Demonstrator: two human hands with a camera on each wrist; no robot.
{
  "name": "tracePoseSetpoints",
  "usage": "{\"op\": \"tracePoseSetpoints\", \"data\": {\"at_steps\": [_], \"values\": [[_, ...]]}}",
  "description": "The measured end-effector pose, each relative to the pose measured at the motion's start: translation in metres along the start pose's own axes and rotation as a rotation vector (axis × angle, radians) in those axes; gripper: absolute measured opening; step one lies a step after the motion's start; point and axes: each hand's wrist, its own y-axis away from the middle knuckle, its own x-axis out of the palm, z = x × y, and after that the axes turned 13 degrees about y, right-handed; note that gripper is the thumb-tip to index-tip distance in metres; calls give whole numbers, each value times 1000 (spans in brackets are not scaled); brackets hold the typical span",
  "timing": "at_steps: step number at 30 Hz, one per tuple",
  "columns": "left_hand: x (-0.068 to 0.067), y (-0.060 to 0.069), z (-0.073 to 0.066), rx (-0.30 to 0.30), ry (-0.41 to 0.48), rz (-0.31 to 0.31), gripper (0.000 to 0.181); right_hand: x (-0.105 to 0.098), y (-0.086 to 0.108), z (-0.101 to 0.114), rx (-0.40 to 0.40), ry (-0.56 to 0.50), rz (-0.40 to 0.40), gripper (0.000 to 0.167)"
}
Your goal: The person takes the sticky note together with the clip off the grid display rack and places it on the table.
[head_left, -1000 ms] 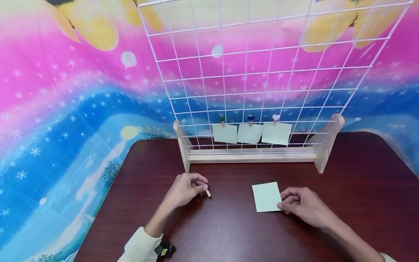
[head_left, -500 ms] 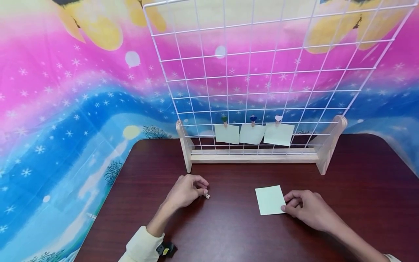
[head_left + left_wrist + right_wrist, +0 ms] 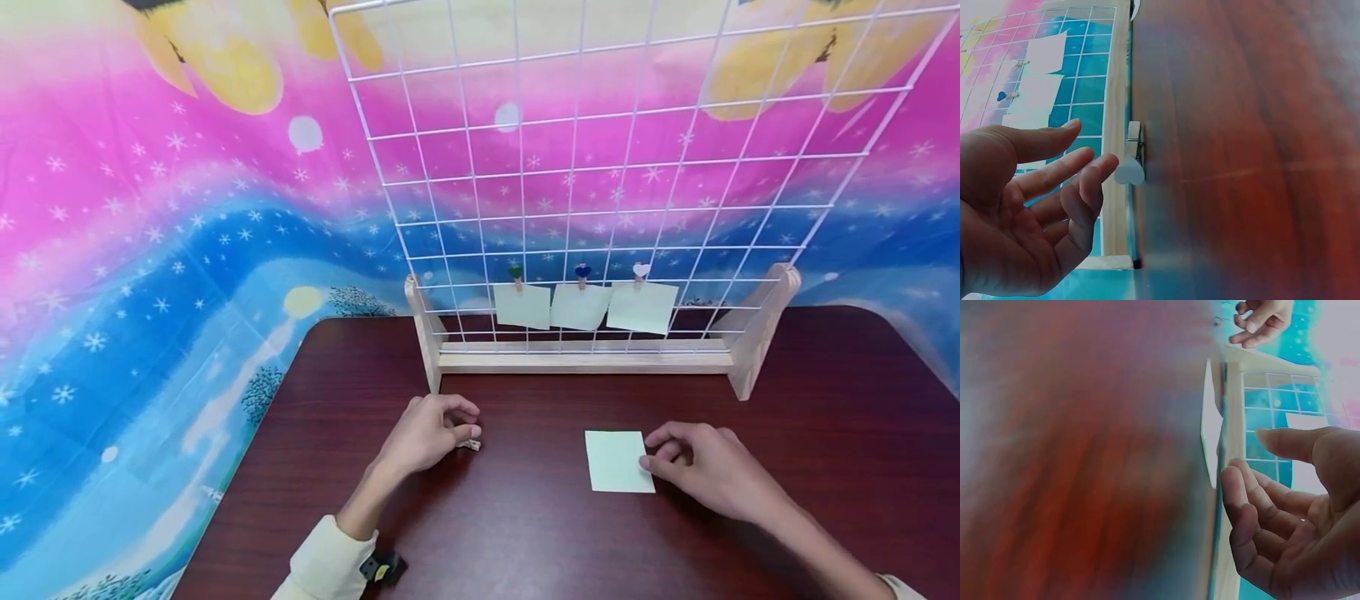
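Observation:
A small wooden clothespin [image 3: 1134,140] with a pale heart on one end lies on the table, just beyond the fingertips of my left hand [image 3: 427,435]. In the left wrist view that hand [image 3: 1041,212] has its thumb apart from loosely bent fingers, with nothing between them. My right hand [image 3: 705,468] hovers at the right edge of a square pale green paper note [image 3: 615,462]. The right wrist view shows the note [image 3: 1210,425] flat on the table, apart from the relaxed fingers and raised thumb of my right hand [image 3: 1291,531].
Behind the hands stands a white wire grid [image 3: 570,192] in a wooden base [image 3: 585,363]. Three notes [image 3: 522,307] hang low on it from heart clothespins, green [image 3: 516,273], blue [image 3: 582,273] and white [image 3: 641,272]. A patterned cloth [image 3: 187,275] surrounds the dark table [image 3: 525,525].
My left hand has let go of the clothespin, which has tipped from its grip onto the table. My right hand has released the note, which has turned slightly straighter.

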Motion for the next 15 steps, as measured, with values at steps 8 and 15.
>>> {"op": "tracePoseSetpoints", "data": {"at_steps": [8, 15], "values": [[-4, -3, -8, -8, 32, -26, 24, -6, -18, 16, -5, -57, -41, 21], [-9, -6, -15, 20, 22, -73, 25, -11, -33, 27, -25, -105, -91, 29]]}}
